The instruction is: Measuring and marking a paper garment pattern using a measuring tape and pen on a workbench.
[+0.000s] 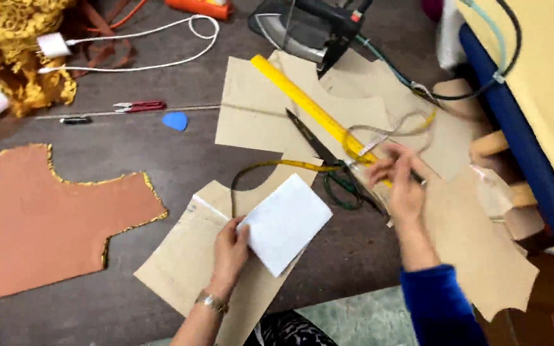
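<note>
My left hand grips the lower left edge of a folded white paper, holding it over a brown cardboard pattern piece. My right hand reaches out to the right and closes on a thin pen-like object beside the yellow ruler and the tape measure; the motion is blurred. Black scissors with green handles lie just left of that hand. A yellow tape strip curves from the scissors toward the white paper.
A salmon fabric piece with gold trim lies at the left. More cardboard patterns spread to the right. A black iron, white charger cable, red snips, blue chalk and yellow lace sit at the back.
</note>
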